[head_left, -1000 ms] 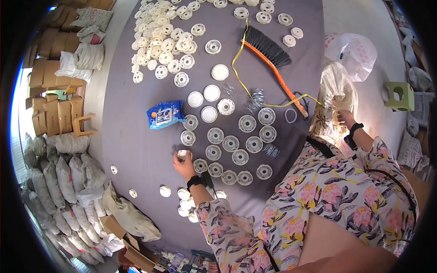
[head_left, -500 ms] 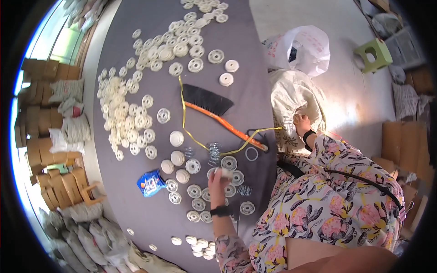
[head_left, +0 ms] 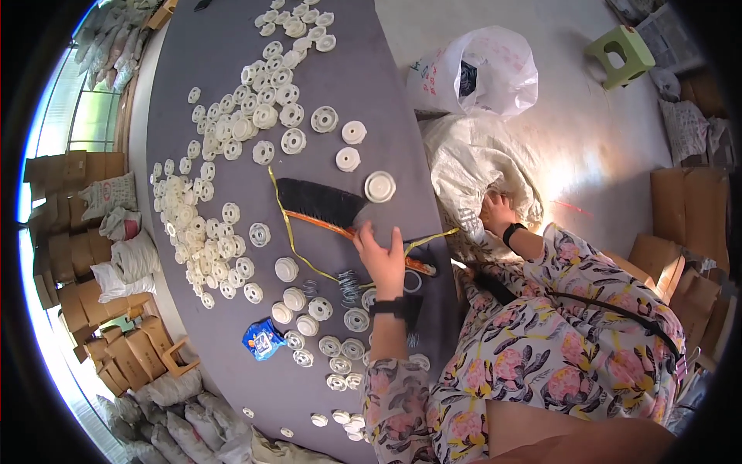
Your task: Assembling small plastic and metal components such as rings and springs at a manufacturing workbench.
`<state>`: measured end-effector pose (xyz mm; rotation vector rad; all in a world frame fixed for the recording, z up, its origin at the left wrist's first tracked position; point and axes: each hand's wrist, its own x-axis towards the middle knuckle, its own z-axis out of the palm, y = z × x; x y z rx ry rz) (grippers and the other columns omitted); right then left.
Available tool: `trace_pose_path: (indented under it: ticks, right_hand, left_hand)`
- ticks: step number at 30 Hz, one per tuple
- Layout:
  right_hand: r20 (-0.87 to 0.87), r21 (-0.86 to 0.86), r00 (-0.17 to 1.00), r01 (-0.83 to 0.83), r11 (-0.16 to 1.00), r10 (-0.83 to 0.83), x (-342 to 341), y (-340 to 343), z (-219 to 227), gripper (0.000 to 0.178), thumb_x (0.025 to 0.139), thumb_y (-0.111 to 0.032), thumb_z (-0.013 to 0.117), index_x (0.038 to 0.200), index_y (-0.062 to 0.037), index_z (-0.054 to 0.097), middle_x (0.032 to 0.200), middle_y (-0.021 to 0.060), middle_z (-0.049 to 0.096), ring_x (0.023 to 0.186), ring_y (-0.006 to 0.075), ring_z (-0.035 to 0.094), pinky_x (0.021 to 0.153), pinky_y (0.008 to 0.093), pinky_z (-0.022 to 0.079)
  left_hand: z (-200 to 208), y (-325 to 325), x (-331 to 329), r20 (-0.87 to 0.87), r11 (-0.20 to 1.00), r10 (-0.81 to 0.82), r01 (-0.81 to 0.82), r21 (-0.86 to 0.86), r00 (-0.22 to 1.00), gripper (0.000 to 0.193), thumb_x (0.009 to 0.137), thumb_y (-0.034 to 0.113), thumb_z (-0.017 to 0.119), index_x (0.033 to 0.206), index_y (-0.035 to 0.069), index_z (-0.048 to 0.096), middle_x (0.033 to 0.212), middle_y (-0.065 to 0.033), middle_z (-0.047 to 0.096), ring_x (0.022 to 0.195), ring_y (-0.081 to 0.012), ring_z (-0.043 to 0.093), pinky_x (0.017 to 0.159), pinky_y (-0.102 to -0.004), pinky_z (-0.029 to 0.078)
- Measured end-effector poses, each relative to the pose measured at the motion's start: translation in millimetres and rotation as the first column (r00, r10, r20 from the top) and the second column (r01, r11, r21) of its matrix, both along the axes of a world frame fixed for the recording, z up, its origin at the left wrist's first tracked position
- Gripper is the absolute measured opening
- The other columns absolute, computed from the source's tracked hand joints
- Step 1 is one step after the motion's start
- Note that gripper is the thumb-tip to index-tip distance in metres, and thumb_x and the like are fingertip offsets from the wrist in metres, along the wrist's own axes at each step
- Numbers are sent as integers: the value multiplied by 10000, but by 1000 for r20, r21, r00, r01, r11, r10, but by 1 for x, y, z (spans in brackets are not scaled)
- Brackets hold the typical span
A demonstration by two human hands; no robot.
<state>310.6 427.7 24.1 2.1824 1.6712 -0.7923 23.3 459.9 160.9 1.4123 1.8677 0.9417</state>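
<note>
My left hand (head_left: pixel 382 255) hangs over the orange handle of a black-bristled brush (head_left: pixel 318 203), fingers apart and nothing between them. Just beyond the fingertips is a round white plastic cap (head_left: pixel 379 186); whether it rests on the cloth or is in the air I cannot tell. My right hand (head_left: pixel 500 214) reaches into the folds of a pale woven sack (head_left: pixel 471 158) beside the table, its fingertips hidden. A yellow strap (head_left: pixel 290 232) runs by the brush. Close to my left wrist are metal springs (head_left: pixel 348 288), a pale ring (head_left: pixel 413 281) and several white wheel-like parts (head_left: pixel 355 319).
Heaps of white plastic parts (head_left: pixel 185 220) cover the far and left areas of the grey table (head_left: pixel 340 46). A blue packet (head_left: pixel 263 339) lies near its left side. At the right stand a white plastic bag (head_left: pixel 433 81) and a green stool (head_left: pixel 622 54). Cartons (head_left: pixel 684 209) line the walls.
My left hand has moved away from me to the brush and let go of a white cap, which is now beyond the fingers. My right hand stays at the sack.
</note>
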Motion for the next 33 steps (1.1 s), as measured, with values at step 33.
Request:
trace_pose_path:
  ticks: [33]
  right_hand:
    - [-687,-716,355,-477,509,-634,-191,-77,105,512,823,-231,639,1256,-65,421,1018,51,579,885,145,587,743,290,498]
  left_hand:
    - [-5,-228,-42,312,1000,-18,23,-14,950,504,763,96,674,1226,43,484,1106,-100,541,975,-182,561,793,-282,469]
